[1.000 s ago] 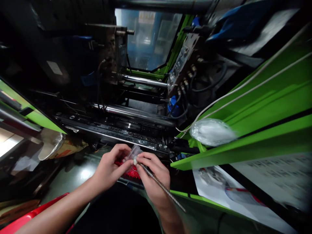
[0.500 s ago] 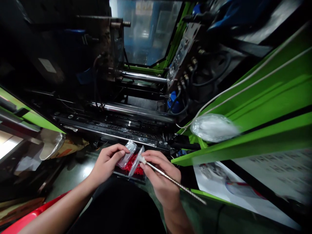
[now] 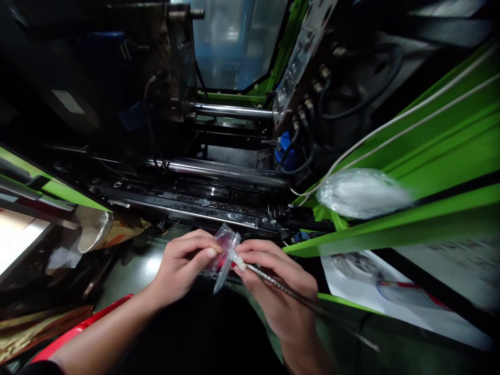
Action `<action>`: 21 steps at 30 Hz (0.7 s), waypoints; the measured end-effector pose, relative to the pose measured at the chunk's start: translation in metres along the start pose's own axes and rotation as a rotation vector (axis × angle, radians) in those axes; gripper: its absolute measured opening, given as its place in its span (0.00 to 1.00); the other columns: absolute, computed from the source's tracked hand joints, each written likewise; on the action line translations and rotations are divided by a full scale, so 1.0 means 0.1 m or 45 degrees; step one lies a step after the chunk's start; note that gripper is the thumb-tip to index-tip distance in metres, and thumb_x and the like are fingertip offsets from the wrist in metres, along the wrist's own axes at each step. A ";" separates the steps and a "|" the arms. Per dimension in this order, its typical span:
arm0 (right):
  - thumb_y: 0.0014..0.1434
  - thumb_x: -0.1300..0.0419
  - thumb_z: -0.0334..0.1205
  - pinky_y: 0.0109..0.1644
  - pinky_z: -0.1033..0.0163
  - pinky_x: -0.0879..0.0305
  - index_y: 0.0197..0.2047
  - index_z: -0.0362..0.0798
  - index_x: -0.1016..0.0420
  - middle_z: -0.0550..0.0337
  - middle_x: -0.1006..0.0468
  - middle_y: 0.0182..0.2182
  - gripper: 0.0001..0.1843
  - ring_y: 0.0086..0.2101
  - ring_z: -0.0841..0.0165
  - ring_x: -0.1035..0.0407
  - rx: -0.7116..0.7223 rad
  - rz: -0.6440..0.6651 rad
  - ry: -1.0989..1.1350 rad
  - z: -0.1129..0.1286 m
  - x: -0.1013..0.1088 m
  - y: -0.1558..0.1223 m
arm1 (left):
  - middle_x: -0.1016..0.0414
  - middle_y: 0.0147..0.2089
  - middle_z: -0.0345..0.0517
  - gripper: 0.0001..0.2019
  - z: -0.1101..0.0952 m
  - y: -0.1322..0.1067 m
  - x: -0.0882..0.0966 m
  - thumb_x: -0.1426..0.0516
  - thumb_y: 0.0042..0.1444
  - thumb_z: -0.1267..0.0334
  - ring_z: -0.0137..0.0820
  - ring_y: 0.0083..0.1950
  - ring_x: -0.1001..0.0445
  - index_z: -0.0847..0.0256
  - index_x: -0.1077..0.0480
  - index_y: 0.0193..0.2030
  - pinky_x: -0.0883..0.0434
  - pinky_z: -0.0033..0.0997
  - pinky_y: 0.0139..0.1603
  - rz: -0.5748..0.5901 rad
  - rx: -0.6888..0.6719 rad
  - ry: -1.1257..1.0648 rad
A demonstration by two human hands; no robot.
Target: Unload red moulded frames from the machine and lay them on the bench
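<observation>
My left hand (image 3: 187, 268) pinches a clear, thin-walled plastic piece (image 3: 227, 235) between thumb and fingers. Close against it stands a second clear flat plastic piece (image 3: 222, 276), with a whitish stub (image 3: 238, 261) on its right side. The fingers of my right hand (image 3: 283, 284) are closed around that stub. From it a thin ridged rod (image 3: 273, 283) slants down to the right across the hand; its far end is blurred. Whether the two plastic pieces touch, I cannot tell. Red material (image 3: 226, 260) shows below and through them, mostly hidden by my hands.
In front lies an opened machine with a shiny bar (image 3: 219, 169) and a metal plate with hoses (image 3: 300, 57). A filled clear bag (image 3: 359, 192) rests on the green panel (image 3: 441, 151) at right. A red edge (image 3: 94, 323) is at lower left, beside a carton (image 3: 121, 229).
Both hands have come closer together, bringing the two plastic pieces near each other and covering most of the red material. The view has shifted, and the rod reaches farther to the lower right.
</observation>
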State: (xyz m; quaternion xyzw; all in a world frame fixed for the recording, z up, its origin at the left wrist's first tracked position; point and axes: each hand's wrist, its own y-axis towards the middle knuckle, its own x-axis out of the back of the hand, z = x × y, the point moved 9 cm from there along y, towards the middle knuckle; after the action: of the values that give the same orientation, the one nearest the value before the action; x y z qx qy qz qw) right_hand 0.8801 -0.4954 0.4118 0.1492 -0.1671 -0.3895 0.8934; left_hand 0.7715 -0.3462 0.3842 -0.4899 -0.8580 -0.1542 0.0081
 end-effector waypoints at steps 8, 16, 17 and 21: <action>0.62 0.34 0.25 0.50 0.69 0.24 0.46 0.52 0.18 0.59 0.18 0.46 0.14 0.45 0.70 0.22 0.109 0.067 -0.065 0.23 0.04 0.00 | 0.21 0.41 0.43 0.09 -0.18 0.03 -0.05 0.39 0.65 0.72 0.27 0.43 0.24 0.55 0.19 0.46 0.28 0.24 0.46 0.035 -0.159 0.019; 0.62 0.36 0.23 0.51 0.72 0.25 0.45 0.50 0.16 0.59 0.18 0.46 0.14 0.44 0.72 0.22 0.158 0.091 -0.100 0.22 -0.01 0.04 | 0.23 0.42 0.42 0.05 -0.14 0.09 -0.09 0.39 0.66 0.67 0.28 0.43 0.24 0.54 0.21 0.44 0.30 0.27 0.46 0.134 -0.003 -0.020; 0.62 0.36 0.23 0.51 0.72 0.26 0.45 0.50 0.16 0.59 0.18 0.46 0.14 0.44 0.72 0.22 0.154 0.089 -0.103 0.20 -0.01 0.04 | 0.23 0.41 0.42 0.05 -0.13 0.10 -0.10 0.39 0.66 0.66 0.28 0.43 0.24 0.54 0.21 0.44 0.30 0.28 0.46 0.145 0.007 -0.005; 0.62 0.36 0.23 0.51 0.73 0.26 0.45 0.52 0.16 0.60 0.18 0.45 0.15 0.44 0.73 0.22 0.162 0.079 -0.120 0.19 -0.03 0.06 | 0.23 0.42 0.42 0.04 -0.12 0.13 -0.10 0.38 0.65 0.65 0.29 0.44 0.25 0.55 0.21 0.43 0.31 0.30 0.46 0.168 0.025 0.058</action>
State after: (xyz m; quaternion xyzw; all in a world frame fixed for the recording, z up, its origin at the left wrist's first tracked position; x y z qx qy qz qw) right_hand 0.8738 -0.4917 0.4303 0.1822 -0.2378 -0.3568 0.8848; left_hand 0.7860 -0.3514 0.3972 -0.5415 -0.8250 -0.1559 0.0426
